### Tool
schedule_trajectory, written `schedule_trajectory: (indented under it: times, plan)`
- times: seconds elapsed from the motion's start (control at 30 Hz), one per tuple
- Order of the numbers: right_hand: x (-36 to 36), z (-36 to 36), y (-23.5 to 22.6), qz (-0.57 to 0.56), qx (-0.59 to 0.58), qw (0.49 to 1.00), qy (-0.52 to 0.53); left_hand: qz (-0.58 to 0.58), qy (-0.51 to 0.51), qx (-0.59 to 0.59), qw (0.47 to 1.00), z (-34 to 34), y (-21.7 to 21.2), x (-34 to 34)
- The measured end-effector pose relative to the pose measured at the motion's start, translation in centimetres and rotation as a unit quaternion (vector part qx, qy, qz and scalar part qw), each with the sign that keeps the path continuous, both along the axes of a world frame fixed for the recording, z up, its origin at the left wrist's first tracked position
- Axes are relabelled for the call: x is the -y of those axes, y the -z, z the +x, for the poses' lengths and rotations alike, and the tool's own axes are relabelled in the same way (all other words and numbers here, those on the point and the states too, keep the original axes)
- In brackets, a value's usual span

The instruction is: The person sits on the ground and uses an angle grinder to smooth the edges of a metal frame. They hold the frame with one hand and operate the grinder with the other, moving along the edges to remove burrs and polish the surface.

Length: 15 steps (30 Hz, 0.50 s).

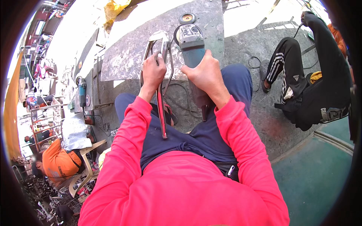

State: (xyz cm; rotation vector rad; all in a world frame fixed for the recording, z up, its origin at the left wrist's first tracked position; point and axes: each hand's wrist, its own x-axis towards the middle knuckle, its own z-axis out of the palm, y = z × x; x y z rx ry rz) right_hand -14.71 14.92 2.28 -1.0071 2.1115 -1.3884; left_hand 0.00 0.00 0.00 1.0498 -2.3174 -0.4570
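Left hand (154,72) grips bent metal frame (161,111); right hand (206,77) wraps teal angle grinder (194,54) just beside it, between the knees (241,81). Held single-handed, the grinder could kick if it snags the frame.

It's the floor doing a bench's job here: grey, grimy floor (260,113), stained darker in places, with a broad scuffed sheet (124,62) laid flat over it, its surface blotched with pale wear and its far side running into hard sunlight. A round disc (187,18) with a tan centre lies on the sheet. Just past its right edge, a thin dark loop (254,61) sits on the bare ground, near a sandalled foot (265,81) planted there. Black cable (183,103) snakes across the floor below the sheet. Off to the left lies a teal power tool (82,92), a small disc (88,100) right beside it. At lower right, the grey meets a smooth green surface (313,177) along a pale strip (333,142).
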Motion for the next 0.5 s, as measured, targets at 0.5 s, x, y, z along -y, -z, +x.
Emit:
schedule_trajectory:
  times: [0.5]
  plan:
    - [-0.07, 0.86, -0.39, -0.011, 0.005, 1.0, -0.02, 0.032, 0.001, 0.011, 0.999, -0.14, -1.08, 0.08]
